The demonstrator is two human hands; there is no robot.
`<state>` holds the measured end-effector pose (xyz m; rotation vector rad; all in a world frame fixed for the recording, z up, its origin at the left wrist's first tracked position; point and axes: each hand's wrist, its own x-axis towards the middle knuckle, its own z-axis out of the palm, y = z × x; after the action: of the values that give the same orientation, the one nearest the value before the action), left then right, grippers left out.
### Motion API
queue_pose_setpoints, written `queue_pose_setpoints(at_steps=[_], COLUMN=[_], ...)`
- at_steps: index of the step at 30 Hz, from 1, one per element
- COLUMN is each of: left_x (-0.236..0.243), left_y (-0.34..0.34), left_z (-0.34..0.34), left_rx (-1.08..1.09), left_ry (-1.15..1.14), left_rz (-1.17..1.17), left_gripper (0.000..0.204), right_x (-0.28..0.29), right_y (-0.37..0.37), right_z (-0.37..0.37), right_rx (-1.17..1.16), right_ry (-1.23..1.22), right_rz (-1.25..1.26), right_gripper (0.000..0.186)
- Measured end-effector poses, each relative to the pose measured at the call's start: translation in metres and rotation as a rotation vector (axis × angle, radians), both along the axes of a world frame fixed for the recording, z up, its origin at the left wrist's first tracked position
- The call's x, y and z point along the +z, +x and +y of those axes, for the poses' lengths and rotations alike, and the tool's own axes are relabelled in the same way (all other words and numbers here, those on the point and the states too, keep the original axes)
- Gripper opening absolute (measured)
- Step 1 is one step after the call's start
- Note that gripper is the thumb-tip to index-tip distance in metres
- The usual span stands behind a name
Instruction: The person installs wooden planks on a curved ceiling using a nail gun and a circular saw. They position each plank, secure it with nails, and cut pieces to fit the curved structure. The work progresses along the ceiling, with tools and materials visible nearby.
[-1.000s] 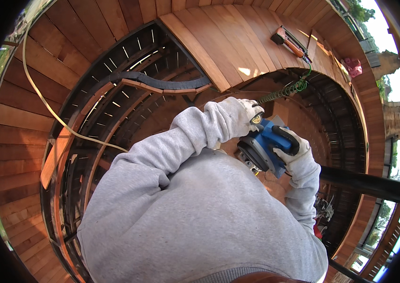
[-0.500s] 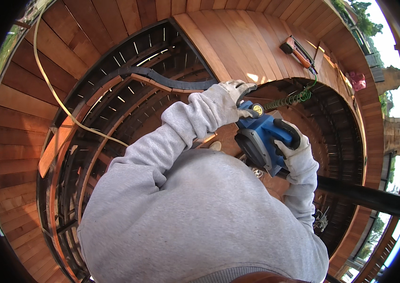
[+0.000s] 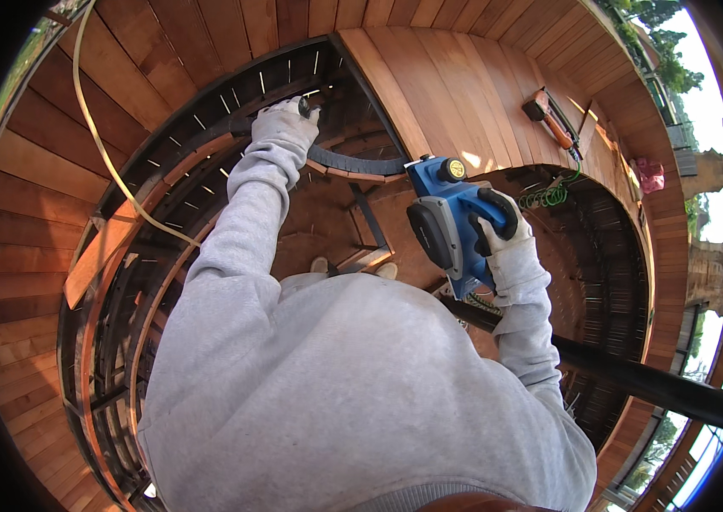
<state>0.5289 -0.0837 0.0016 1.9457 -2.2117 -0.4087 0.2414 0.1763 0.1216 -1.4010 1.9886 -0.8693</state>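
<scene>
Gripping blue planer (image 3: 451, 220), right hand (image 3: 502, 235), nose up-left.

We are outdoors on a building site, on a half-laid wooden deck (image 3: 464, 77): reddish boards end over an open metal frame (image 3: 233, 128), a yellow cable (image 3: 105, 154) trails across, and trees (image 3: 668, 51) and sky show beyond the edge.

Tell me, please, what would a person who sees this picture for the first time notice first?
The eye falls first on the blue electric hand planer with a black handle, held in the gloved right hand near the centre, beside the reddish-brown wooden deck boards. The gloved left hand reaches up to the dark curved metal frame of the open part. A yellow cable runs across the boards on the left.
</scene>
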Motion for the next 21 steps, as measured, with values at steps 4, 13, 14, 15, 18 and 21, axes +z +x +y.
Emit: queue_pose_setpoints(at_steps=[4,13,14,15,18,21], left_x=[0.015,-0.005,0.000,0.006,0.005,0.008], left_y=[0.001,0.000,0.001,0.001,0.002,0.002], left_z=[-0.001,-0.006,-0.004,-0.001,0.000,-0.005], left_rx=[-0.002,0.029,0.022,0.013,0.014,0.046], left_ry=[0.057,0.030,0.019,0.007,-0.006,0.005], left_rz=[0.008,0.045,0.037,0.028,0.046,0.063], left_gripper=[0.047,0.047,0.048,0.049,0.049,0.044], right_x=[0.010,0.000,0.002,0.002,-0.001,0.001], right_y=[0.009,0.006,0.010,0.012,0.016,0.022], right_z=[-0.030,-0.081,-0.085,-0.089,-0.106,-0.141], right_rx=[-0.062,0.021,0.011,0.005,0.005,-0.031], right_ry=[0.068,0.024,0.053,0.053,0.051,0.107], right_rz=[-0.056,0.220,0.219,0.226,0.259,0.217], right_gripper=[0.041,0.039,0.039,0.039,0.038,0.038])
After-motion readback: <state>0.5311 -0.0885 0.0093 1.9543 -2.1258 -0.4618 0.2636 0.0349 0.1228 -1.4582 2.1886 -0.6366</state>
